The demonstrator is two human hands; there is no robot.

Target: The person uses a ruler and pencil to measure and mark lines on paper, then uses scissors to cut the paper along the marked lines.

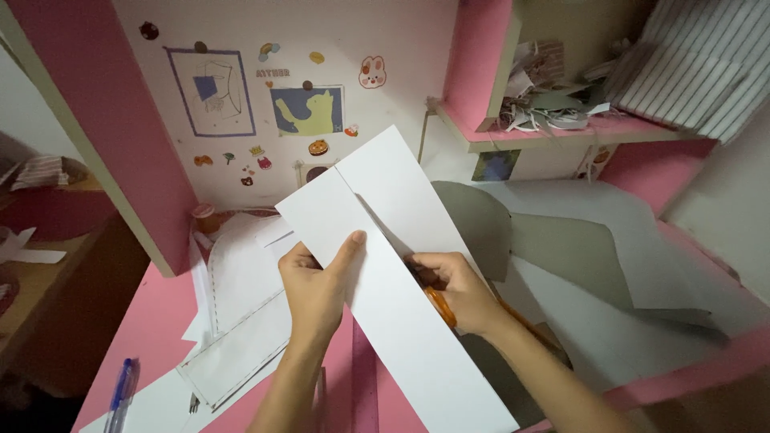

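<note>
Scissors (440,306) with orange handles sit gripped in right hand (457,289); left hand (317,285) pinches white card (385,265).

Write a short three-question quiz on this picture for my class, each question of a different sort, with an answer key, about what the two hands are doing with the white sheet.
1. True or false: the left hand holds the white sheet with its thumb on top.
2. Which hand holds the orange-handled scissors? A. the left hand B. the right hand C. neither
3. Fill in: the blue pen lies at the lower ____ corner of the pink desk.

Key
1. True.
2. B: the orange handles sit in the right hand, beside the sheet; the blades are hidden.
3. Left.
</note>
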